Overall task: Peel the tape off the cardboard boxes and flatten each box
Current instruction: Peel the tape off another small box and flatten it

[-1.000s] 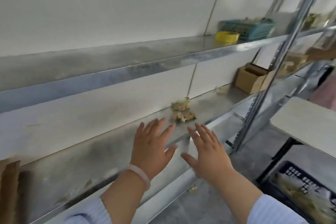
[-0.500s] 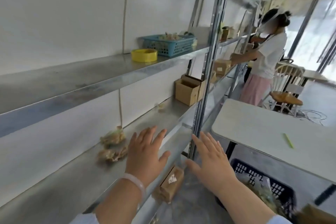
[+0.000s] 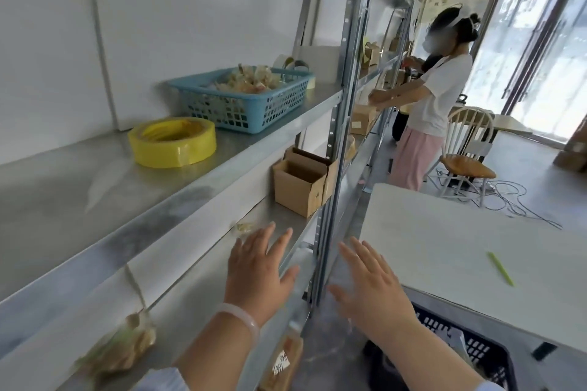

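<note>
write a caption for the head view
Both open, left hand and right hand hover before the shelf holding an open cardboard box

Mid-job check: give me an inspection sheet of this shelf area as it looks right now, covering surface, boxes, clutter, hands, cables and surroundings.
Surface: grey metal shelf, smudged; white table to the right.
Job's things: open cardboard box upright on the lower shelf, not flattened; labelled cardboard piece below the shelf edge.
Clutter: yellow tape roll and blue basket of tape scraps on the upper shelf; tape wad on the lower shelf; green stick on the table.
Hands: left hand and right hand open, fingers spread, holding nothing.
Cables: loose cables on the floor by the chair.
Surroundings: another person working further along the shelves; black crate under the table.
</note>
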